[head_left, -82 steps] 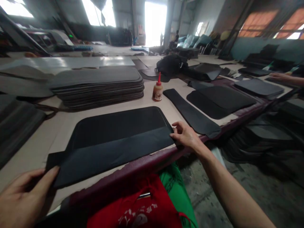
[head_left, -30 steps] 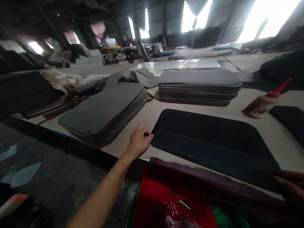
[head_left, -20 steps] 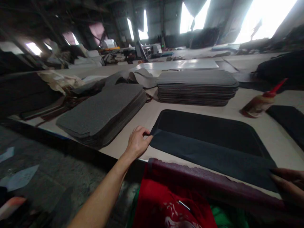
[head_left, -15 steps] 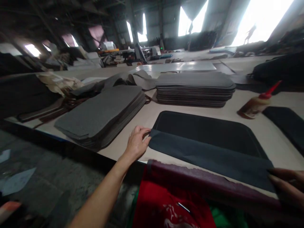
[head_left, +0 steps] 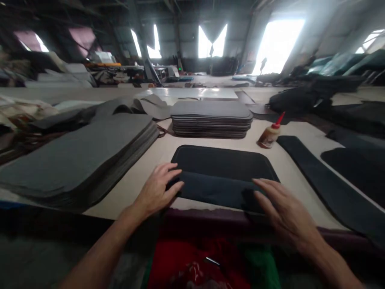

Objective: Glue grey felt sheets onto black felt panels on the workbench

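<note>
A black panel with rounded corners [head_left: 222,162] lies flat on the table in front of me. Along its near edge rests a dark fabric strip [head_left: 210,188]. My left hand [head_left: 158,186] is at the strip's left end, fingers spread and holding nothing; whether the fingertips touch it I cannot tell. Over the strip's right end, my right hand [head_left: 284,206] hovers with fingers stretched out, nothing in them, casting a shadow below. A glue bottle with a red nozzle [head_left: 269,135] stands tilted beyond the panel's right corner.
To the left is a stack of large grey sheets [head_left: 81,148]. Behind the panel sits a neat stack of rounded grey panels [head_left: 212,118]. Another long dark strip [head_left: 319,180] and a black piece [head_left: 355,168] lie at right. Maroon cloth [head_left: 204,218] edges the table.
My view has turned to the right. My right hand has come off the strip's right end and lifted, fingers stretched. My left hand has loosened and spread its fingers at the left end.
</note>
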`<state>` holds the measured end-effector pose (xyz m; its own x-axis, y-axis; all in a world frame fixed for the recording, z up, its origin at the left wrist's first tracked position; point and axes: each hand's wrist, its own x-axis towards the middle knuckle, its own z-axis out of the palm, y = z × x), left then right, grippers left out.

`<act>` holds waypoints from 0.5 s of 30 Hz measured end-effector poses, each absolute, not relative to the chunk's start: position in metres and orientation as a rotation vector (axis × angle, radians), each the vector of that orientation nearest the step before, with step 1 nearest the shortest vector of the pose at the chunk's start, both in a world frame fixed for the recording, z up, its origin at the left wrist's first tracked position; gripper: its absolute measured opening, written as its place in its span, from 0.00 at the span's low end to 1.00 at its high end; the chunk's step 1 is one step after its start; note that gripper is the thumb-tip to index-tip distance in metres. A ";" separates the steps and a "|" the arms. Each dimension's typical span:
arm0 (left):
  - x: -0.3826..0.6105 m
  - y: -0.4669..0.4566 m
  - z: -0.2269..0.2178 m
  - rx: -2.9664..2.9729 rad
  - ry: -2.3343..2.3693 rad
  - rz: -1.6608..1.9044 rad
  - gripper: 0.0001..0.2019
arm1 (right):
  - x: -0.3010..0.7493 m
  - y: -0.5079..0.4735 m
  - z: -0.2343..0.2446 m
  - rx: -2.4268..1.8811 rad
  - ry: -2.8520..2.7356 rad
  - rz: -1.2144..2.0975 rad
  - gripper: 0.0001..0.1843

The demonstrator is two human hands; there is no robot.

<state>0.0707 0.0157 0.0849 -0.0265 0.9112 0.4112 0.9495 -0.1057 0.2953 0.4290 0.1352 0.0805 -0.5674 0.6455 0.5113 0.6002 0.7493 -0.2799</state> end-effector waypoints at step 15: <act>0.106 0.017 0.064 -2.511 -2.003 -0.056 0.39 | 0.379 0.110 0.061 -0.890 -2.836 0.218 0.52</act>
